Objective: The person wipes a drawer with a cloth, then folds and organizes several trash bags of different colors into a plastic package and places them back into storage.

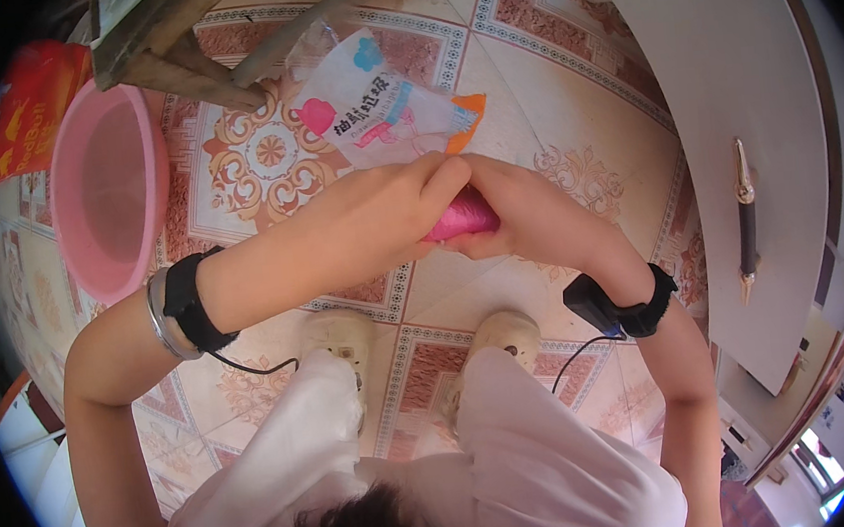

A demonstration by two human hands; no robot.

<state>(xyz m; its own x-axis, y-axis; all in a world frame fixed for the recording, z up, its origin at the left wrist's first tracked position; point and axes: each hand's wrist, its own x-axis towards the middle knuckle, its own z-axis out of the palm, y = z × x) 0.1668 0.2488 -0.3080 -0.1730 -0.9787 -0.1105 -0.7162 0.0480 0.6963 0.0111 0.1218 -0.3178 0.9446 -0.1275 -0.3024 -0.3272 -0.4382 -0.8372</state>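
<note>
Both hands meet in front of the knees around a bright pink roll of thin plastic. My left hand covers its left and upper side, and the fingers hide part of it. From the right, my right hand closes on the same roll, its fingers touching those of the left hand. Just beyond the hands, a printed clear plastic garbage-bag package with an orange end lies on the patterned tile floor.
A pink plastic basin stands at the left beside a red Red Bull bag. Wooden furniture legs rise at the upper left. A pale cabinet door with a metal handle is at the right. Two beige clogs are on the floor below.
</note>
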